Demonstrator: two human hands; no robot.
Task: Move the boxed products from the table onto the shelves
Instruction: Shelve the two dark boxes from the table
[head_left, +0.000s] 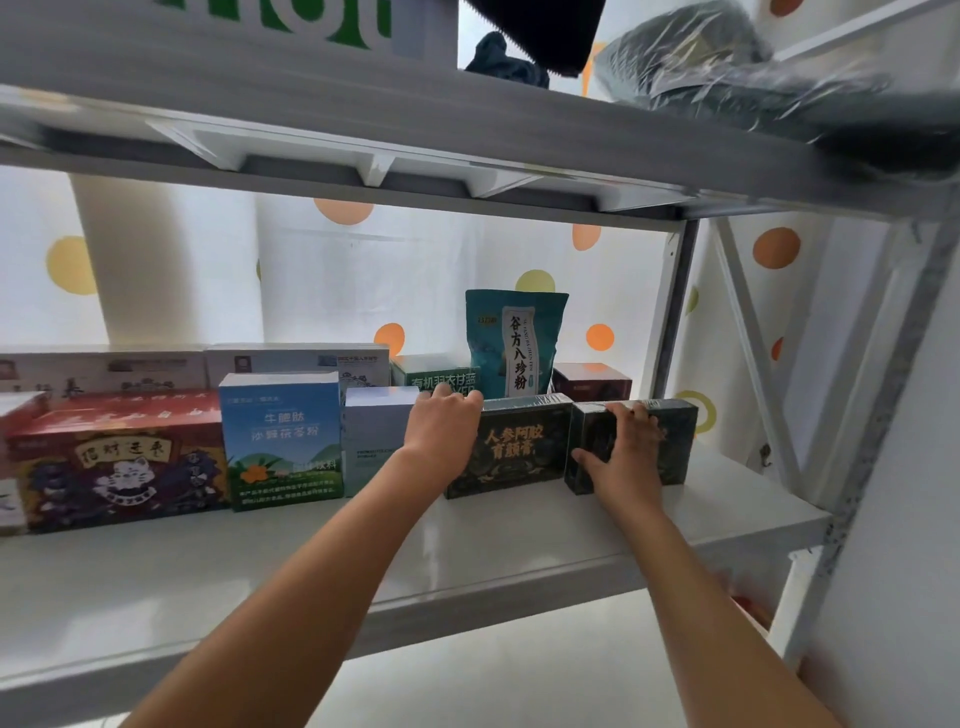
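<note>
Two dark green boxes with gold print stand side by side on the white shelf (519, 540). My left hand (444, 434) grips the top left corner of the left dark box (514, 449), fingers curled over its upper edge. My right hand (626, 449) holds the front of the right dark box (670, 441), fingers over its top and thumb low on its left side. To the left stand a pale blue-grey box (371, 441), a blue and green box (283, 441) and a red box (117, 460).
Behind the front row are white boxes (296, 358), a green box (431, 374), a teal pouch (514, 343) and a dark red box (592, 382). An upper shelf (415, 130) hangs close overhead with wrapped bundles on it. A white frame post (748, 353) bounds the right side.
</note>
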